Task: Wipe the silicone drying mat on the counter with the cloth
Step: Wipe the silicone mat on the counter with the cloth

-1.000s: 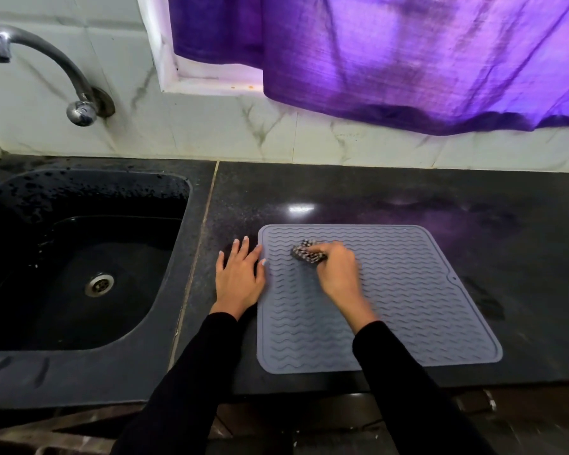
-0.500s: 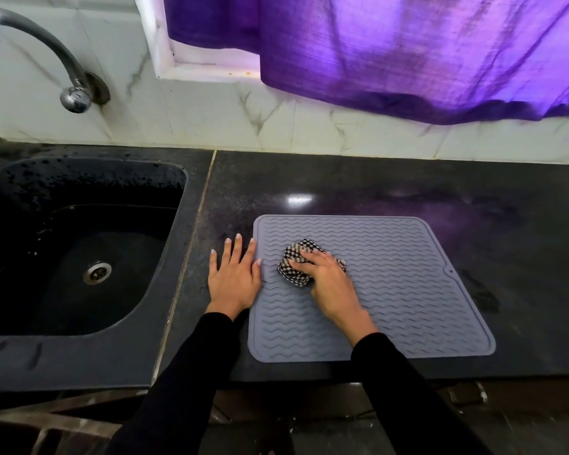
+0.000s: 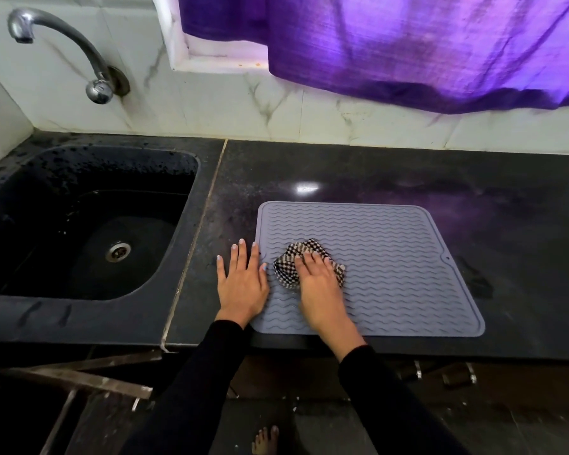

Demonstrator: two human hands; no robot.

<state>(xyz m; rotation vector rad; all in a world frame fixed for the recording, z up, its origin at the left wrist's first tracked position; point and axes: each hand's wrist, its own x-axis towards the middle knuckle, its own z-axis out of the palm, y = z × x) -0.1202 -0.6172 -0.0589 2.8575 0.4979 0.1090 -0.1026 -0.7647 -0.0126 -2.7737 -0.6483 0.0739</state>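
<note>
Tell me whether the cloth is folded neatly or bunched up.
Bunched up: the cloth lies crumpled under the right hand on the mat.

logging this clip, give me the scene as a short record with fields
surface: black counter
mat: grey silicone drying mat, flat on counter
cloth: checked cloth, bunched on mat's left part
right hand: flat on cloth, pressing
left hand: flat at mat's left edge
nearby: sink, tap

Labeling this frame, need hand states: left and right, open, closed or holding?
Left hand: open, flat, at the drying mat's left edge.
Right hand: open, fingers fairly straight, pressing the checked cloth onto the mat.
</note>
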